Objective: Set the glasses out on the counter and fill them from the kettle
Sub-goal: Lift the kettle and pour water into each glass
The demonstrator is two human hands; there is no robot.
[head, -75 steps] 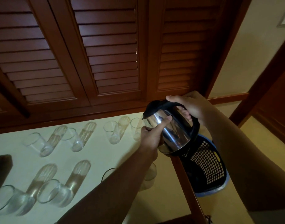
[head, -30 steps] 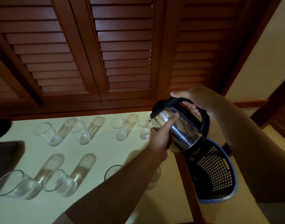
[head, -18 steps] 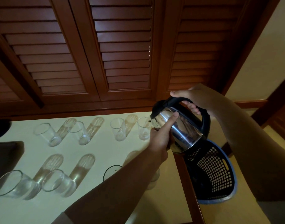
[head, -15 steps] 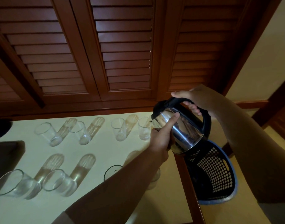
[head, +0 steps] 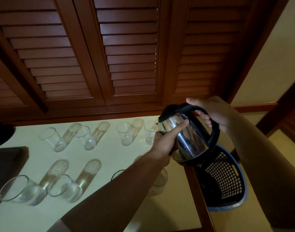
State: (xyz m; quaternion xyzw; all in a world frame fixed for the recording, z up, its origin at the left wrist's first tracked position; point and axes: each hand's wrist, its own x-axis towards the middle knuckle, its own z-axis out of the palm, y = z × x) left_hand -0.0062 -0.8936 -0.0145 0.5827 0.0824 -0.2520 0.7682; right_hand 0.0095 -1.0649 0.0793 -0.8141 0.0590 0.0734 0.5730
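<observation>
Glasses (head: 51, 139) stand on pale counter (head: 34, 218) below louvered shutters (head: 130, 47).

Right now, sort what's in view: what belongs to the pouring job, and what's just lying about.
In the job: kettle, left hand, right hand, far-row glasses, near-row glasses, counter.
Lying about: perforated basket, dark tray, louvred shutters.

Bare counter (head: 143, 208) lane between glass rows (head: 86, 138); basket (head: 227, 178) beyond right edge.

Right hand (head: 215, 113) in a closed grip, left hand (head: 166, 141) apparently cupped, both forearms extended.
</observation>
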